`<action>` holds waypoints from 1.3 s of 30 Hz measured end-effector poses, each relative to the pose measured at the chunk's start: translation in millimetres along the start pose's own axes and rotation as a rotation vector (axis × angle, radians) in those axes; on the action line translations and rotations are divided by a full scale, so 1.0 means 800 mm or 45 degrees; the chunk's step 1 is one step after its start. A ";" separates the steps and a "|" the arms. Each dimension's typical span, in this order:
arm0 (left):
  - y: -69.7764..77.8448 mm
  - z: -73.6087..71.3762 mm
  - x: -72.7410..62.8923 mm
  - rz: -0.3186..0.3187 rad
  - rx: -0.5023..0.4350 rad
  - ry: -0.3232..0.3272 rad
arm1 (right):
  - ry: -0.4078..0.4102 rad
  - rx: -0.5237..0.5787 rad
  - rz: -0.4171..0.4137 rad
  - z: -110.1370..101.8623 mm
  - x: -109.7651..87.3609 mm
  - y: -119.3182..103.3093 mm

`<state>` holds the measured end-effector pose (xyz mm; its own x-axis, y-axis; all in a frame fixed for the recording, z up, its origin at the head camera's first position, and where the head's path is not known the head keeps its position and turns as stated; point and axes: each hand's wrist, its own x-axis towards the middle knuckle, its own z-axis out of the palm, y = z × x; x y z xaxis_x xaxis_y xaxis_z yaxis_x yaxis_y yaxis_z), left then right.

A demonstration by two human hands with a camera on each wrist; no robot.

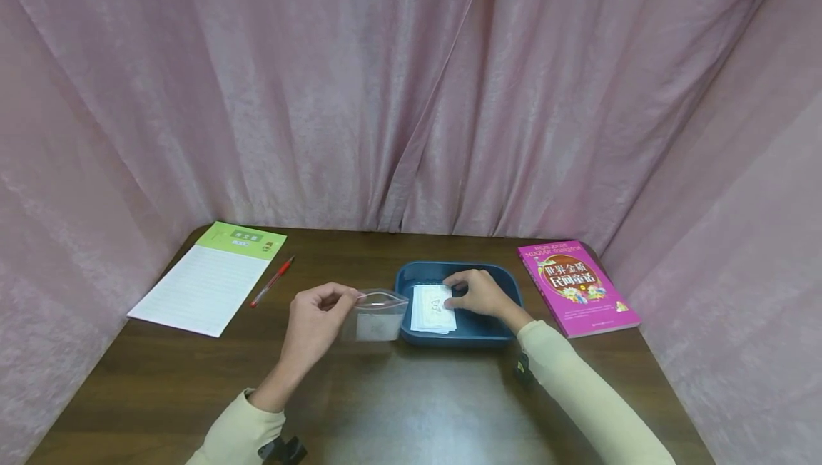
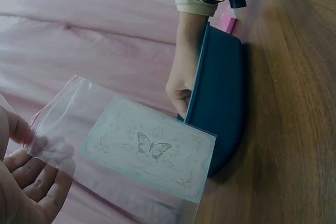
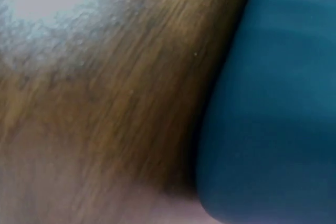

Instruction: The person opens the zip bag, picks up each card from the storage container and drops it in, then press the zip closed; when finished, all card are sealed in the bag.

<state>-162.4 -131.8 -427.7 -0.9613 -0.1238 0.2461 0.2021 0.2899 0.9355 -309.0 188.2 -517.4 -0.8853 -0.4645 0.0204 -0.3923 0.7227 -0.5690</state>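
Note:
My left hand [image 1: 321, 319] pinches the top edge of a clear zip bag [image 1: 380, 302] between thumb and fingers. The bag hangs tilted, its mouth slightly parted. Inside it is a pale card [image 2: 149, 148] with a butterfly drawing, clearest in the left wrist view. Beside the bag a blue tray [image 1: 459, 340] holds a stack of white printed cards [image 1: 432, 312]. My right hand [image 1: 481, 295] reaches into the tray, thumb and index finger at the stack's right side. Whether it grips a card is not clear. In the right wrist view only the tray's wall [image 3: 273, 108] and table show.
A lined notepad [image 1: 205, 283] with a green top lies at the left, a red pen [image 1: 272, 282] beside it. At the right lies a magenta book [image 1: 597, 312]. Pink curtains [image 1: 321, 94] hang behind and around the brown wooden table [image 1: 385, 408].

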 end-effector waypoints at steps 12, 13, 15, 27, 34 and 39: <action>-0.002 0.002 0.002 -0.024 -0.040 -0.017 | -0.023 -0.114 0.013 -0.001 -0.010 -0.013; -0.002 0.003 0.002 -0.026 -0.043 -0.020 | -0.022 -0.115 0.019 -0.001 -0.011 -0.013; -0.003 0.003 0.002 -0.030 -0.041 -0.024 | -0.020 -0.109 0.037 -0.001 -0.012 -0.015; -0.006 0.003 0.003 -0.047 -0.040 -0.025 | 0.196 0.007 0.040 -0.006 -0.015 -0.017; -0.008 0.003 0.005 -0.059 -0.020 -0.021 | 0.248 0.209 0.062 -0.027 -0.024 -0.018; -0.008 0.003 0.006 -0.055 0.016 -0.007 | 0.200 0.451 0.049 -0.045 -0.033 -0.023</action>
<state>-169.0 -132.0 -433.3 -0.9702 -0.1311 0.2037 0.1577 0.2965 0.9419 -287.2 205.6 -478.1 -0.9358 -0.3368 0.1038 -0.2721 0.5034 -0.8201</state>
